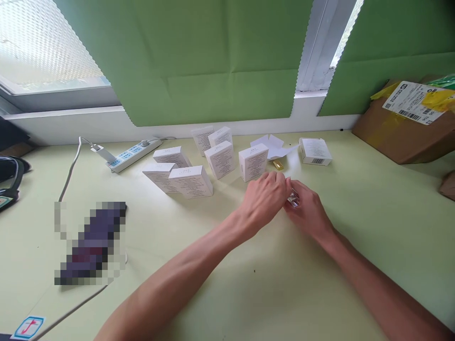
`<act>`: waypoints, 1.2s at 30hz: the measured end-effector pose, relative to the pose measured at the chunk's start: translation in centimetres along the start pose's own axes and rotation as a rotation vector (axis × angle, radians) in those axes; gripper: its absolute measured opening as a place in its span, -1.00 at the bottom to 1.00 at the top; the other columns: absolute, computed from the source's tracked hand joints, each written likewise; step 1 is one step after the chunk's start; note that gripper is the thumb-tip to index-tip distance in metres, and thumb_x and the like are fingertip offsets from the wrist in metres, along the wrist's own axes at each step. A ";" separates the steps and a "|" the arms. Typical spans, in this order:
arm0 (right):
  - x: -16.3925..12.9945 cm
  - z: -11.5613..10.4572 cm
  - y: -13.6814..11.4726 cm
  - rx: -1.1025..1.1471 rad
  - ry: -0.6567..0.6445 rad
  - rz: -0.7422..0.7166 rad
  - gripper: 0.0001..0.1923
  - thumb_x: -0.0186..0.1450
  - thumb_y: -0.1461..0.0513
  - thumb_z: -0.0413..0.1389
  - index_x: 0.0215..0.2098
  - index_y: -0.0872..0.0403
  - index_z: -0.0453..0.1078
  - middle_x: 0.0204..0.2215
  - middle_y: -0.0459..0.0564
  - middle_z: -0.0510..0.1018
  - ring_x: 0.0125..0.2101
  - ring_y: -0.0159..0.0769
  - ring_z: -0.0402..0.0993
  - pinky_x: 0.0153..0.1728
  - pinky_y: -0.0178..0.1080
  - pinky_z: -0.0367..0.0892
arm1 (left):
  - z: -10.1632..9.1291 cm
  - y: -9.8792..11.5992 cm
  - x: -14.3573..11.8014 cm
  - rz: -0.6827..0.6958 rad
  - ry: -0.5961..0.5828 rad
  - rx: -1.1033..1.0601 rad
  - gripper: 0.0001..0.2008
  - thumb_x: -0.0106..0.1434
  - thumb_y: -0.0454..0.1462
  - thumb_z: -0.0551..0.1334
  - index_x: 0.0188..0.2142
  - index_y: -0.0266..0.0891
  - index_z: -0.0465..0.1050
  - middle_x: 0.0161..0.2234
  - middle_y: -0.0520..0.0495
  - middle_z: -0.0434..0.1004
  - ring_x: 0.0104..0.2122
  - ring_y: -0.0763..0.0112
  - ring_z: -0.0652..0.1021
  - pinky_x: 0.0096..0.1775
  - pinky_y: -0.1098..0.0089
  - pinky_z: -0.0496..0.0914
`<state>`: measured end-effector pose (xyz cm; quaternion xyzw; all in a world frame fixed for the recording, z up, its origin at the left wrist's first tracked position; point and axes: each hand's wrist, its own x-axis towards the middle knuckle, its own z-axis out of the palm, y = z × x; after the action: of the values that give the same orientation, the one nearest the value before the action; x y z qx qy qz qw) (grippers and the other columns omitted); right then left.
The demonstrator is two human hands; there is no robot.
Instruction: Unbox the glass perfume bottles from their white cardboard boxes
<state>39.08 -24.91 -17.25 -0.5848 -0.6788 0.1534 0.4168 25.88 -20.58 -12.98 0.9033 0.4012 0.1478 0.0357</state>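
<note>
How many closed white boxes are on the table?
8: two at back, three on the left, two mid, one right. None seems hidden.

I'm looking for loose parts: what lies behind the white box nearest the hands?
Behind the white box lie an opened, flattened carton and a small gold piece. The box hides whatever sits directly behind it.

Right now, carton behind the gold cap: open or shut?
Open. The carton lies with its white flaps spread out flat on the table, just behind the gold cap.
</note>
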 end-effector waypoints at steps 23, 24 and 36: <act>0.2 -0.6 0.6 0.014 -0.098 0.089 -0.91 0.32 0.17 0.06 -0.32 0.01 0.32 -0.49 -0.14 0.44 -0.51 -0.36 0.32 -0.49 -0.32 0.25 | -0.6 -2.8 0.5 0.335 0.004 0.110 -0.85 0.34 -0.46 -0.02 -0.26 -0.22 0.23 -0.35 -0.01 0.42 -0.40 0.43 0.39 -0.52 0.34 0.04; 0.2 -0.4 0.7 -0.004 -0.070 0.079 -0.94 0.30 0.20 0.07 -0.30 0.02 0.33 -0.46 -0.12 0.46 -0.49 -0.34 0.35 -0.46 -0.30 0.27 | -0.4 -2.7 0.5 0.309 0.004 0.126 -0.86 0.37 -0.43 -0.02 -0.27 -0.23 0.23 -0.35 -0.02 0.41 -0.41 0.43 0.39 -0.53 0.34 0.02; -0.1 1.0 0.4 -0.162 0.087 -0.071 -0.63 0.27 0.35 0.02 0.03 0.06 0.37 -0.13 0.09 0.55 -0.13 -0.09 0.49 -0.21 -0.14 0.38 | -0.2 -0.6 0.1 -0.042 -0.070 -0.045 -0.54 0.48 -0.22 -0.25 -0.50 -0.22 0.17 -0.61 -0.03 0.27 -0.64 0.46 0.24 -0.55 0.33 0.01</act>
<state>38.57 -24.62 -18.16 -0.5984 -0.6904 0.0577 0.4025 25.48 -20.09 -12.91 0.8982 0.4152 0.1244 0.0731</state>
